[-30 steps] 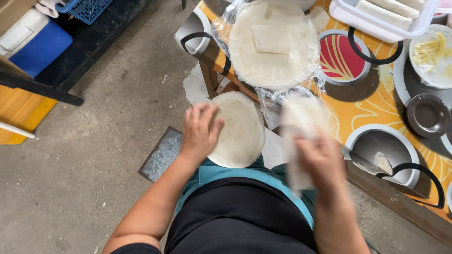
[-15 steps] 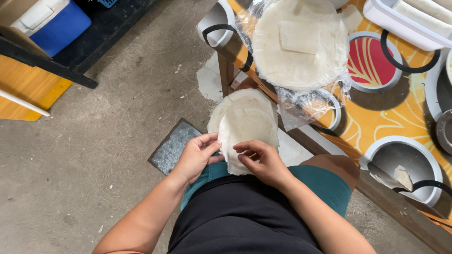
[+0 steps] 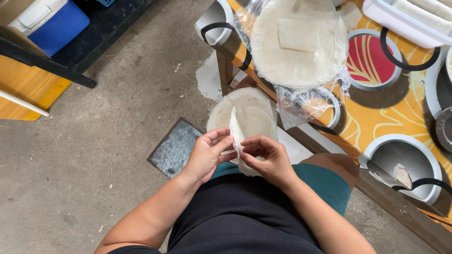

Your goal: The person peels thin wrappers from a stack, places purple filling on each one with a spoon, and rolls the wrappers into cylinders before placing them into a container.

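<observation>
Head view, thin white wrapper (image 3: 234, 128) pinched between both hands (image 3: 238, 153)

White tray (image 3: 414, 19) cut off at top edge, blue cooler (image 3: 56, 21) cropped, grey bowl (image 3: 443, 129) half out of frame

You have two hands in view, the left hand (image 3: 205, 155) and the right hand (image 3: 266, 155), pinching one thin white wrapper sheet (image 3: 235, 134) between them. Beneath it on your lap lies one round stack of wrappers (image 3: 252, 113); how many sheets it holds can't be counted from here. On the bench (image 3: 400, 117) you have one larger bagged stack of wrappers (image 3: 296, 47), one white tray (image 3: 414, 23) and one blue cooler (image 3: 54, 23) on the floor.
</observation>
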